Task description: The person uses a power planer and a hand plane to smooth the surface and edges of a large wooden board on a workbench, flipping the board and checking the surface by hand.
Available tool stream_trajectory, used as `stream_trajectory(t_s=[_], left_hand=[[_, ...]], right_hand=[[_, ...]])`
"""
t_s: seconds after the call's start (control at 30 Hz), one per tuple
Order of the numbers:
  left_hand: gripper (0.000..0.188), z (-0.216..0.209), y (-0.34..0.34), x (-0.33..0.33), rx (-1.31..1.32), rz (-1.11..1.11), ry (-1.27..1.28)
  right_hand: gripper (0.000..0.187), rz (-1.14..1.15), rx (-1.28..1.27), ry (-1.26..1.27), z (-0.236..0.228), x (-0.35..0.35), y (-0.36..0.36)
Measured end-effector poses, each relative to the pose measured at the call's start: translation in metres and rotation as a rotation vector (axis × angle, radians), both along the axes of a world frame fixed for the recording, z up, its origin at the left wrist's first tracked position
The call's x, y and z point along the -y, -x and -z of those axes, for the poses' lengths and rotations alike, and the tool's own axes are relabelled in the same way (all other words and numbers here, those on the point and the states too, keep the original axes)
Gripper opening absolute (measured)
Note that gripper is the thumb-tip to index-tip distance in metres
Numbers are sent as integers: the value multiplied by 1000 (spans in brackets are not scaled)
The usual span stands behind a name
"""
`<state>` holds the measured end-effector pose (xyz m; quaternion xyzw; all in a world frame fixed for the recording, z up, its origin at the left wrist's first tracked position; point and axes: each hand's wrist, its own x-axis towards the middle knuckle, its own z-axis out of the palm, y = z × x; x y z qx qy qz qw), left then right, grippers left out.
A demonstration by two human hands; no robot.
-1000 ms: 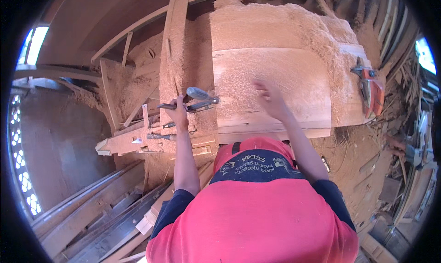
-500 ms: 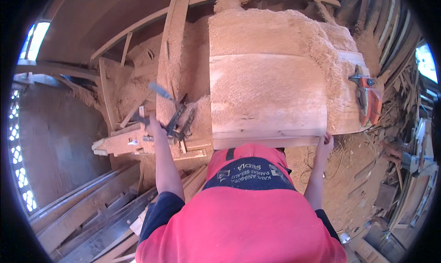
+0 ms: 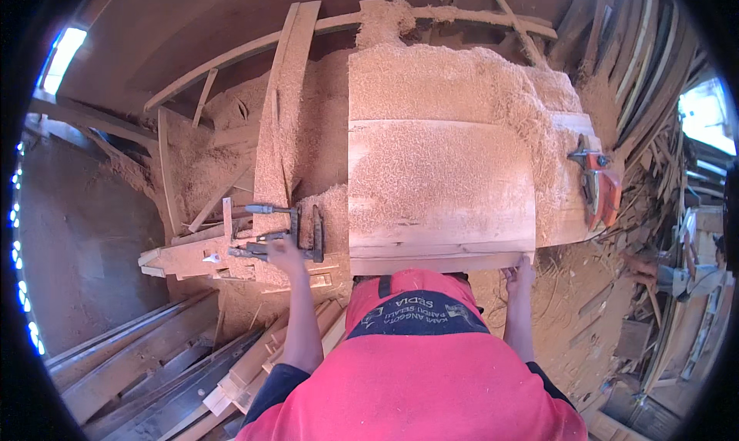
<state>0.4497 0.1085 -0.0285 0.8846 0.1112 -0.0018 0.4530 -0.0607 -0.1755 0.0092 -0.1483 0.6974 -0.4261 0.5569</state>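
- Tan, fluffy sawdust (image 3: 462, 79) lies thick around the workshop we look down into.
- Our left hand (image 3: 286, 256) is at a dark metal clamp with a grey handle (image 3: 295, 224), left of our panel; its fingers blur, so we cannot tell whether they grip or rest.
- We judge the clamp heavy and stiff, hard to damage; its bar seems the surest hold.
- Our right hand (image 3: 518, 273) looks closed on the near right corner of a wide, pale wooden panel (image 3: 454, 239), directly before our body.
- We expect the panel to be rigid, weighty and slick with dust; its bare near edge suits the fingers.
- Our left forearm slants outward; our right runs nearly straight ahead.
- Farther out, we see an orange power tool (image 3: 608, 198) on the right and long dark planks (image 3: 138, 348) at lower left.
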Motion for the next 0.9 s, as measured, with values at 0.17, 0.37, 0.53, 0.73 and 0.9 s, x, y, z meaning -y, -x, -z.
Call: stream_trajectory(t_s=[0.17, 0.37, 0.53, 0.73, 0.9], left_hand=[[53, -82, 66, 63, -470, 711, 16], [70, -233, 30, 128, -724, 731, 766], [65, -266, -39, 215, -581, 787, 1255], [83, -272, -33, 276, -375, 745, 1049], [74, -258, 2, 196, -476, 749, 1022]], right_hand=[[40, -19, -194, 91, -62, -2, -5], [31, -196, -377, 682, -207, 61, -57], [41, -351, -92, 852, -294, 217, -130], [39, -542, -78, 878, -316, 296, -170], [31, -658, -162, 886, -282, 200, -82]])
